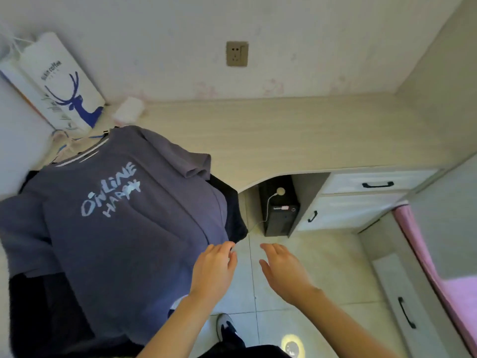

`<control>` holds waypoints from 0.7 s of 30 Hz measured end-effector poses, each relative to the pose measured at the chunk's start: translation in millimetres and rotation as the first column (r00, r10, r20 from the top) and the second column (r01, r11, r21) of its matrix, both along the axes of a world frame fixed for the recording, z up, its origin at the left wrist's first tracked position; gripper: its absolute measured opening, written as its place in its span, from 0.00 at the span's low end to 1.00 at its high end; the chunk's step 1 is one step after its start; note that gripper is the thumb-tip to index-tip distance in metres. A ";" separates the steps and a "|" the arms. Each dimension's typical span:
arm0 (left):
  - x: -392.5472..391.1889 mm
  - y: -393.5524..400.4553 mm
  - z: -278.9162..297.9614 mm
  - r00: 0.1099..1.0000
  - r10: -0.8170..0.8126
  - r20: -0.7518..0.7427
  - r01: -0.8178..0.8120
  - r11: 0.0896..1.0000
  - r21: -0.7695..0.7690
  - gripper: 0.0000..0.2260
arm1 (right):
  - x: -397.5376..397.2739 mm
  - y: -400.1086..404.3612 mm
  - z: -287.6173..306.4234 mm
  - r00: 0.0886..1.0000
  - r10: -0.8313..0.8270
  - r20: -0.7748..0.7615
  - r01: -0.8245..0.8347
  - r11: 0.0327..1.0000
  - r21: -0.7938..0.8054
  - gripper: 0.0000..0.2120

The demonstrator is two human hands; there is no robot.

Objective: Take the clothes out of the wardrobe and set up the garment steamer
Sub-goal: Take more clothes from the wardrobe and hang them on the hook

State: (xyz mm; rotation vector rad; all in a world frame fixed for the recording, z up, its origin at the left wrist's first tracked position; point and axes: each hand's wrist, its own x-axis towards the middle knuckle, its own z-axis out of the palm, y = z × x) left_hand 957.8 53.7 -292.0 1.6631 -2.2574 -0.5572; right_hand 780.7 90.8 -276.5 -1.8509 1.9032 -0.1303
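Your left hand point(214, 270) sits near the middle of the view, fingers point(227, 248) loosely curled and resting at the lower right hem of the grey-purple T-shirt point(124, 228); whether it actually pinches the cloth cannot be told. Your right hand point(284, 270) floats just beside it, toward 3 o'clock, palm turned inward, fingers spread and holding nothing. The two hands are apart, with bare floor tiles point(322, 267) showing between them.

The T-shirt fills the view from 9 o'clock to the centre, printed with pale lettering reading "ONLINE HAPPY". It lies draped with its striped collar toward 10 o'clock, on a hanger point(67, 143) whose pale wires poke out past the neck. A dark garment point(51, 313) shows beneath it at 7 o'clock and again at its right edge.

At 10 o'clock a white paper bag point(64, 83) with a blue deer print leans against the wall. The pale desk top point(284, 135) runs from the centre toward 2 o'clock, and a wall socket point(237, 54) sits above it at 12 o'clock. Under the desk, at 3 o'clock from the shirt, stands a black box-shaped unit point(280, 213) with a white cable running from it. Drawers point(371, 184) with black handles lie toward 3 o'clock, and pink bedding point(444, 275) sits at 4 o'clock. A shoe point(227, 329) shows at 6 o'clock.
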 end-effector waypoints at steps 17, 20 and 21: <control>-242.3 236.9 -6.3 0.748 -0.658 0.083 0.663 0.745 -0.068 0.18 | -182.5 331.2 -2.2 0.770 -0.566 -0.295 0.533 0.825 -0.189 0.17; -279.2 276.7 -4.2 0.673 -0.734 0.090 0.740 0.668 -0.076 0.16 | -204.2 383.1 -2.3 0.704 -0.633 -0.322 0.611 0.771 -0.179 0.20; -291.0 288.4 -2.3 0.648 -0.756 0.090 0.761 0.644 -0.078 0.16 | -210.5 398.0 -3.7 0.681 -0.658 -0.321 0.639 0.748 -0.177 0.21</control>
